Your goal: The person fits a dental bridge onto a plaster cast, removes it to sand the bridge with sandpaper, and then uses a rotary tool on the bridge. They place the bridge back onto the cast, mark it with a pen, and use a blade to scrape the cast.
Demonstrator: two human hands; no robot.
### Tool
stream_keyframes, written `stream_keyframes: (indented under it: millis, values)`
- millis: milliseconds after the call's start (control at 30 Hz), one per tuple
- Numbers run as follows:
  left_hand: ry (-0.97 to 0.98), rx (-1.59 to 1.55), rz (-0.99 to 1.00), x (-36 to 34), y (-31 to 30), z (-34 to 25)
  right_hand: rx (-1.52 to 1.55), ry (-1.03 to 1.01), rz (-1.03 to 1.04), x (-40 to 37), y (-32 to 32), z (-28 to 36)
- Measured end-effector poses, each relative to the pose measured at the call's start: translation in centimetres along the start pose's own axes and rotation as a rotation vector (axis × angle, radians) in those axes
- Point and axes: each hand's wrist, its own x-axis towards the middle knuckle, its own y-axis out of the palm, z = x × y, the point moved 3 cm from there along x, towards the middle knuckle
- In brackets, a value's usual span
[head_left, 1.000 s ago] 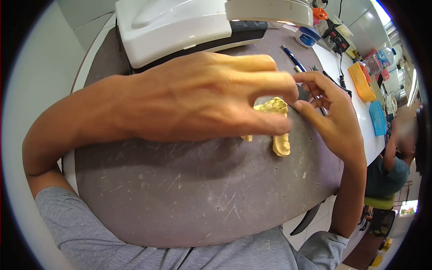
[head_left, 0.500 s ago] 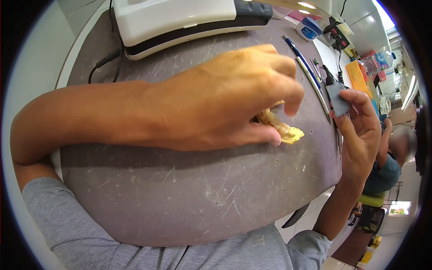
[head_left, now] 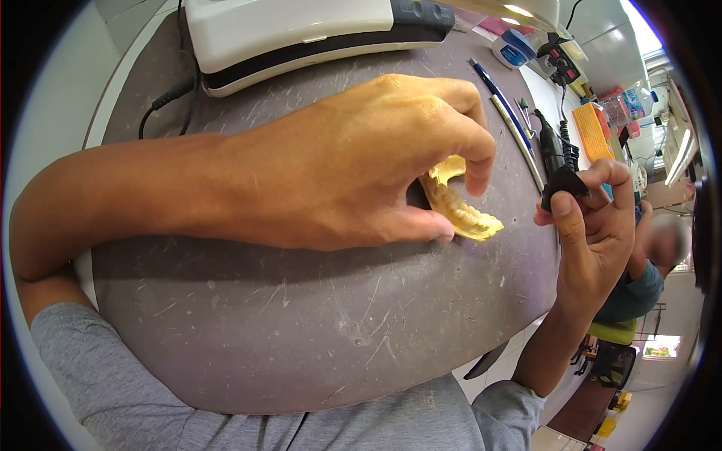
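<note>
A yellow dental cast [head_left: 468, 216] with a curved row of pale teeth lies on the worn brown tabletop. My left hand [head_left: 391, 161] is over it with the fingers curved and apart. Its thumb tip is right at the near edge of the cast, and the forefinger bends down past the far side. Part of the cast is hidden under the palm. On the right, my right hand [head_left: 598, 233] pinches a small bent piece of sandpaper [head_left: 564, 184] between thumb and fingers, its dark side showing.
A white machine [head_left: 293, 34] stands at the back left, a black cable [head_left: 174, 92] beside it. Along the right lie a blue pen [head_left: 492, 86], a pale stick [head_left: 515, 139] and a black corded handpiece [head_left: 550, 143]. A blue-labelled jar [head_left: 514, 49] stands behind; a co-worker [head_left: 639, 293] sits further right.
My left hand has drawn slightly left, uncovering more of the cast. In my right hand the sandpaper has turned from its flat grey face to a bent dark side.
</note>
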Motion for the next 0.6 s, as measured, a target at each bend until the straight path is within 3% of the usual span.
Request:
stream_keyframes:
  millis: [33,100,200,267,433,467,600]
  values:
    - [0.081,-0.005,-0.071,-0.1,0.0,0.1,0.016,-0.044,0.031,0.0,-0.1,-0.3]
    - [0.051,0.001,-0.042,-0.2,0.0,0.2,0.033,-0.091,0.060,0.0,-0.3,-0.2]
    - [0.026,0.010,-0.019,-0.3,-0.1,0.5,-0.067,0.016,0.125,-0.2,-0.3,0.3]
    - [0.029,0.012,-0.023,-0.2,-0.2,0.6,-0.035,0.111,0.064,-0.2,-0.1,0.2]
    - [-0.014,-0.085,-0.170,0.5,0.1,1.1,-0.005,0.075,0.167,0.2,0.9,0.3]
    - [-0.181,-0.171,-0.038,0.6,-0.5,0.3,-0.001,0.066,0.208,0.4,1.3,0.6]
    - [-0.134,-0.194,-0.031,0.5,-0.4,0.0,0.018,0.087,0.234,0.9,2.3,0.8]
